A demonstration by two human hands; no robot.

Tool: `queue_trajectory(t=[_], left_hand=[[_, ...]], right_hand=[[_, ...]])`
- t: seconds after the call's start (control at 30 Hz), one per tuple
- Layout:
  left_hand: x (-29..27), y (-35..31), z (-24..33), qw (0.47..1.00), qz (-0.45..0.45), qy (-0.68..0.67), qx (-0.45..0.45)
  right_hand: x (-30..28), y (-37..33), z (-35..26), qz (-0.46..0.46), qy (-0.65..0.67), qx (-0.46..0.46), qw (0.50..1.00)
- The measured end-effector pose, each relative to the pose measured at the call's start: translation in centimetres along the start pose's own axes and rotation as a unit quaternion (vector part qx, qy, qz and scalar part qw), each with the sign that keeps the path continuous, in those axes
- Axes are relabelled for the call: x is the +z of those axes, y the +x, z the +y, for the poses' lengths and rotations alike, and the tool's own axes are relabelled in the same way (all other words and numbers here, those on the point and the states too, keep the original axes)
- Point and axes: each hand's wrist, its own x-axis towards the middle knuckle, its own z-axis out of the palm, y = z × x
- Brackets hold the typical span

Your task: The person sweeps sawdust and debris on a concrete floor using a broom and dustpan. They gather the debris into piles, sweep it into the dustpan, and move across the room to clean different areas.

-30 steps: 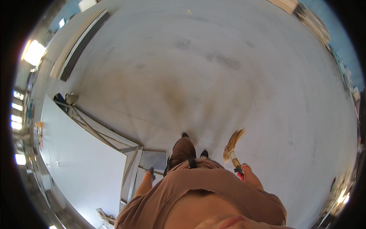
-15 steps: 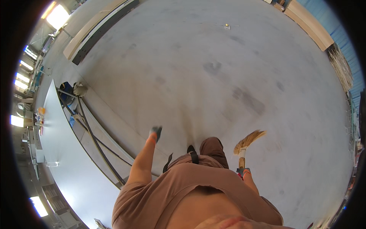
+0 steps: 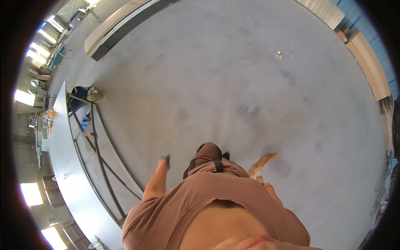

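Note:
At my right side, my right hand [image 3: 267,185] grips the handle of a straw hand brush [image 3: 264,160]. Its tan bristles fan forward and to the right, with a pale band where they meet the handle. The sleeve and body partly hide the fingers. My left hand [image 3: 165,161], in a dark grey glove, hangs over the floor on the left, near a long table. Nothing shows in it, and motion smears its fingers. Below me, one brown-trousered knee is raised in front and a dark shoe tip shows beside it.
A long white-topped table [image 3: 66,166] with a dark metal frame stands at left, bags [image 3: 95,95] by its far end. Long boards [image 3: 118,25] lie far left, more panels [image 3: 368,64] along the right wall. Small litter [image 3: 278,55] dots the grey floor [image 3: 208,83].
I have stepped forward, so the table and floor litter have shifted in view. The other leg is now in front. My left hand swung back, and the brush moved closer to my body.

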Motion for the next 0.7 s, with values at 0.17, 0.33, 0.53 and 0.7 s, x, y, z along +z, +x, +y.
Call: queue_trajectory(t=[0.17,0.33,0.53,0.7], left_hand=[[1.9,-1.5,5.0,0.958,0.036,-0.085,-0.27],[5.9,5.2,22.0,0.86,-0.03,0.502,0.083],[18.0,31.9,71.6,0.932,0.048,0.312,0.179],[34.4,31.6,115.8,0.929,-0.005,0.037,0.368]], right_hand=[[-12.8,3.4,-25.4,0.027,0.016,0.031,0.999],[-20.3,4.3,-46.7,0.089,0.092,-0.034,0.991],[-26.8,1.9,-68.7,0.047,0.154,-0.054,0.986],[-33.1,5.0,-87.9,0.049,0.154,-0.058,0.985]])
